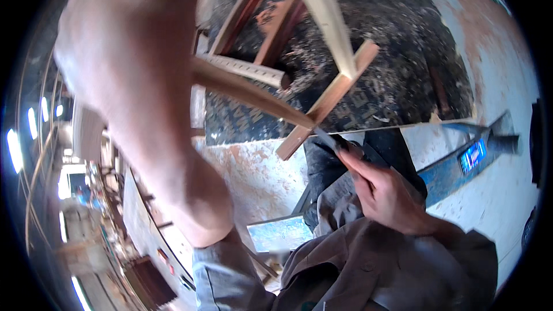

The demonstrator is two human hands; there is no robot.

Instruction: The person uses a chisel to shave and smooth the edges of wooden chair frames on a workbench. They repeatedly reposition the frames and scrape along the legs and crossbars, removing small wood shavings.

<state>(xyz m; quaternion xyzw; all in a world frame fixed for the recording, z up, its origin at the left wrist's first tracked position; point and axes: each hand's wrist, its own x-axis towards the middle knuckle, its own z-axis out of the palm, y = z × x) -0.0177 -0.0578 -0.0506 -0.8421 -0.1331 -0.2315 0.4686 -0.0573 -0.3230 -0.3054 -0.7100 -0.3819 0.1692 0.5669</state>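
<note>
My right hand (383, 193) is closed round the dark handle of a narrow metal-bladed tool that looks like a chisel (326, 137). Its blade meets a wooden frame (331, 101) where a slanting bar joins the crosspiece. Two long bars of this frame run up and to the left, one of them cut off by the top edge. Large and blurred, my left arm (150, 121) rises along the left side towards the top. The fingers of my left hand (124, 6) cannot be made out, nor whether they touch the frame.
Under the frame lies a worn black board (403, 80) strewn with wood shavings. Another wooden frame (276, 29) with reddish inner edges rests on its far left. To the right, a lit phone (473, 156) sits on a blue metal piece (440, 181). Beyond my left arm is a cluttered workshop.
</note>
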